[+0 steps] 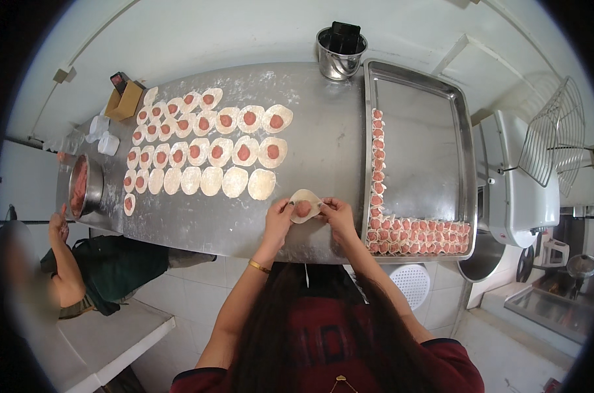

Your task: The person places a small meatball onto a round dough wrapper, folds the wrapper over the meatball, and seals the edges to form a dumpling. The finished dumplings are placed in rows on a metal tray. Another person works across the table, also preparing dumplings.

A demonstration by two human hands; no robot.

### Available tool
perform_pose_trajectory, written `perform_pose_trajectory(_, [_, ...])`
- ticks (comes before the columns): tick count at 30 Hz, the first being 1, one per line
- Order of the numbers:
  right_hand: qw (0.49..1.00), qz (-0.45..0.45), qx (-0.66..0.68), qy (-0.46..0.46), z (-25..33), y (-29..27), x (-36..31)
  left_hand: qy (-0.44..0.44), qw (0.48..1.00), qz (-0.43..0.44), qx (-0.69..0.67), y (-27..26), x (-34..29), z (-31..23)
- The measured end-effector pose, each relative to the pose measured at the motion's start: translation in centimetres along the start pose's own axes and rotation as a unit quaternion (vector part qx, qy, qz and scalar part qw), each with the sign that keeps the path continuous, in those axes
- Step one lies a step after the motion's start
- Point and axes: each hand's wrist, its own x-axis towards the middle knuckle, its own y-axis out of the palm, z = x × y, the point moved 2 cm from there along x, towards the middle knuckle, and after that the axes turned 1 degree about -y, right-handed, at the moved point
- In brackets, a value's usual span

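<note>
Between my two hands, just above the steel table, is a round dough wrapper [305,197] with a ball of pink meat filling [303,208] on it. My left hand [280,217] pinches the wrapper's left edge, and my right hand [337,215] pinches its right edge. Rows of floured wrappers [262,185] lie to the left, most topped with meat and several bare. On the right, a large steel tray [415,157] holds filled dumplings [418,236] packed along its near end, with one line of them running up its left side.
A steel bowl of meat filling [94,187] stands at the table's left end, beside a co-worker in a dark green apron [123,268]. A steel bucket [339,64] with a black object is at the far edge. Left of the rows are a cardboard box [122,105] and white containers [108,143].
</note>
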Motion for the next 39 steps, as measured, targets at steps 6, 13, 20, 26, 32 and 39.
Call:
perform_pose_trajectory(6, [1.0,0.021,0.009,0.012,-0.5,-0.2,-1.0,0.01,0.989,0.01,0.15,-0.6,-1.5,-0.2])
perform_pose_trajectory(13, [0.994,0.069,-0.065,-0.046,-0.1,0.2,-2.0,0.006,0.994,0.109,0.021,-0.4,-2.4,-0.4])
perform_pose_trajectory(20, [0.993,0.082,-0.067,-0.054,1.2,0.2,-2.0,-0.031,0.992,0.1,-0.068,-0.6,-2.2,0.1])
perform_pose_trajectory(26, [0.99,0.102,-0.018,-0.101,2.7,1.2,-3.4,0.024,0.987,0.089,-0.13,0.6,-2.9,-1.2])
perform_pose_trajectory(32, [0.977,0.068,-0.162,-0.121,3.7,0.2,-2.4,0.03,0.975,0.08,-0.204,1.5,-4.6,-3.6])
perform_pose_trajectory(39, [0.971,0.106,-0.16,-0.14,2.6,0.2,-2.6,0.172,0.982,0.054,0.053,0.5,-3.4,-2.4])
